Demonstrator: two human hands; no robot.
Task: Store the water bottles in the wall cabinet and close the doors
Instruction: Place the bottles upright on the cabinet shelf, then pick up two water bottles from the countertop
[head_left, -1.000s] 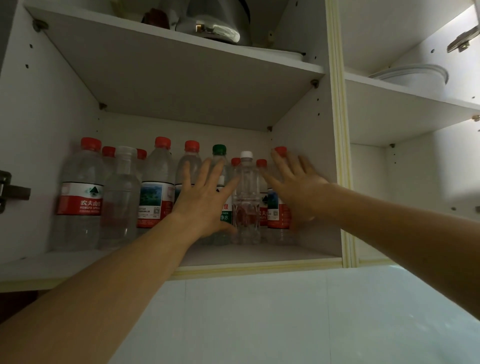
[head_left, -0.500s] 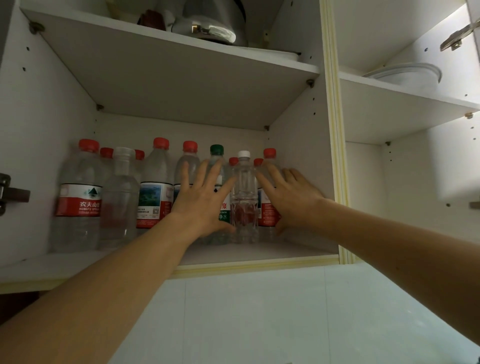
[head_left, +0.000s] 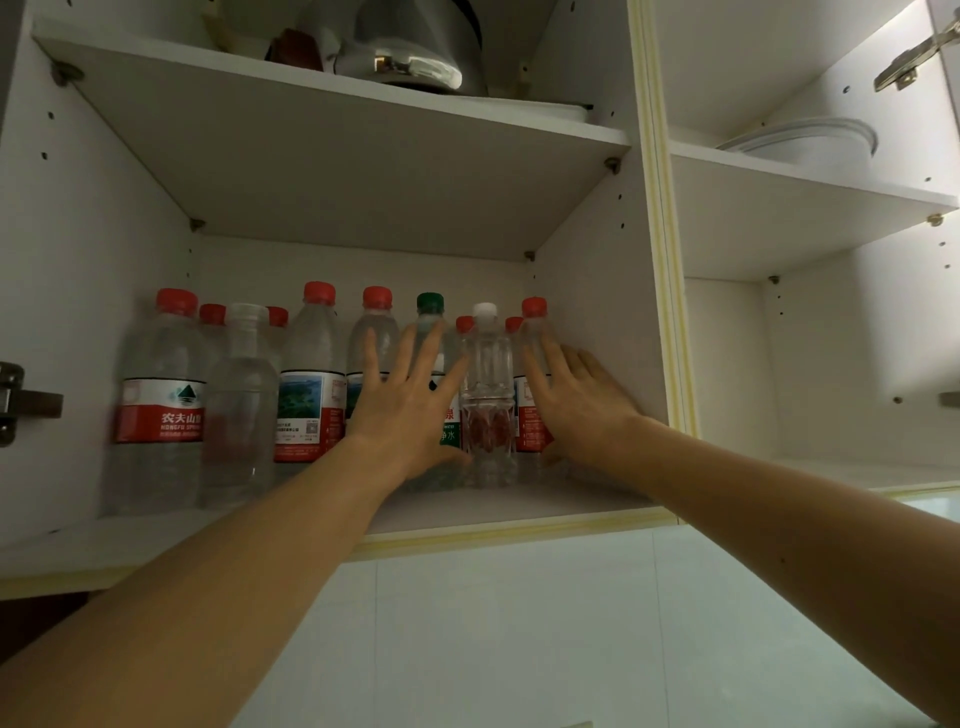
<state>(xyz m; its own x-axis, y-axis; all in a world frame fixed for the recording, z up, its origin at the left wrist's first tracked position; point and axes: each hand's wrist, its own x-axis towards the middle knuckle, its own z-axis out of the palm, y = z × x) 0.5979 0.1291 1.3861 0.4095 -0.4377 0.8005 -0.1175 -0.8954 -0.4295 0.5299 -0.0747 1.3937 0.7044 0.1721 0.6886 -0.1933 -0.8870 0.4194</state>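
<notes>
Both hands spread flat: left hand (head_left: 410, 410) on the green-capped bottle (head_left: 434, 384), right hand (head_left: 576, 405) now lower, nudging the end bottle (head_left: 532, 374) leftward; row tightening, doors next.

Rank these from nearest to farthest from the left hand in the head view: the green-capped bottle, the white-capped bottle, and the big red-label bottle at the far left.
1. Green-capped bottle: directly behind the left hand.
2. White-capped bottle: just to its right, between both hands.
3. Big red-label bottle: far left of the shelf.
</notes>
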